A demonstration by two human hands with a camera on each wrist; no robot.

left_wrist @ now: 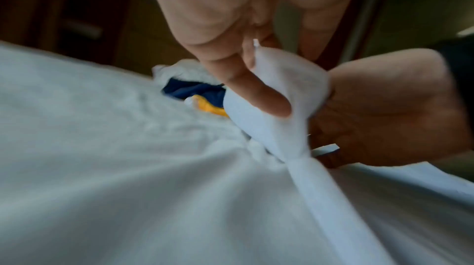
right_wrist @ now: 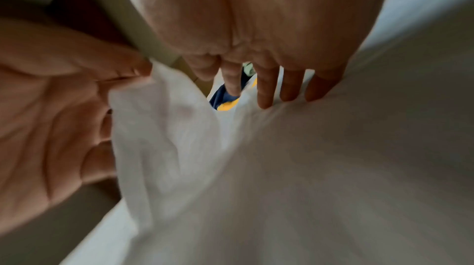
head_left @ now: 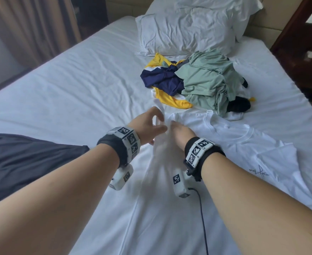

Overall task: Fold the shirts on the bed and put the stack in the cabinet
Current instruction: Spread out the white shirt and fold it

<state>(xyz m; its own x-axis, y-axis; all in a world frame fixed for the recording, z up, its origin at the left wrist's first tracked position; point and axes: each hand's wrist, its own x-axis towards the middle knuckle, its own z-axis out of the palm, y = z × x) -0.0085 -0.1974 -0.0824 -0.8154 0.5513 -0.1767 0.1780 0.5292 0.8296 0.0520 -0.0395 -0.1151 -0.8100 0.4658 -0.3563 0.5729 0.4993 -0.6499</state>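
Two white pillows (head_left: 192, 24) are lying rumpled at the head of the mattress, the front one leaning on the one behind. A dark grey cloth (head_left: 23, 162) is spreading over the bed's left edge. Beige curtains (head_left: 32, 28) are hanging beyond the bed's far left side. A dark wooden nightstand (head_left: 302, 50) is standing just beside the bed's right edge. A black cable (head_left: 203, 218) is trailing toward the near edge.
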